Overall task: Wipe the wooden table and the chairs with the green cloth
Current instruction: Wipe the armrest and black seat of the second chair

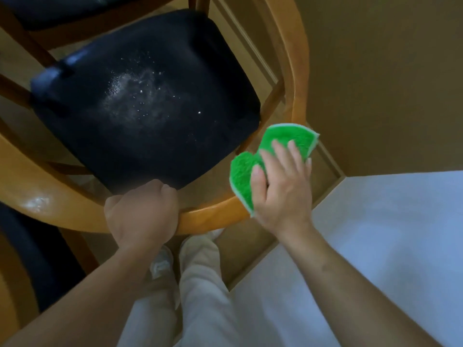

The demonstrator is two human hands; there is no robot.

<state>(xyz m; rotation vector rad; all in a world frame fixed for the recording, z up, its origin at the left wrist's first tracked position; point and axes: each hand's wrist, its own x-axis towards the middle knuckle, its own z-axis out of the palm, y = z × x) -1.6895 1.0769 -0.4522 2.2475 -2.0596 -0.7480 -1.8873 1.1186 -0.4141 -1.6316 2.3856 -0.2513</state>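
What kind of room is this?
Probably a home dining area: a curved wooden chair with a dark padded seat dusted with white crumbs, a second similar chair beyond, skirting board along the wall.

The chair frame (213, 216) is glossy, smooth varnished wood. Its seat cushion (150, 96) looks like dark matt leather dusted with white powder, and the green cloth (243, 171) is fuzzy, shaggy fabric.

One head-worn view looks steeply down, close over the chair (150, 101), whose seat lies just beyond the fingers (278, 156).
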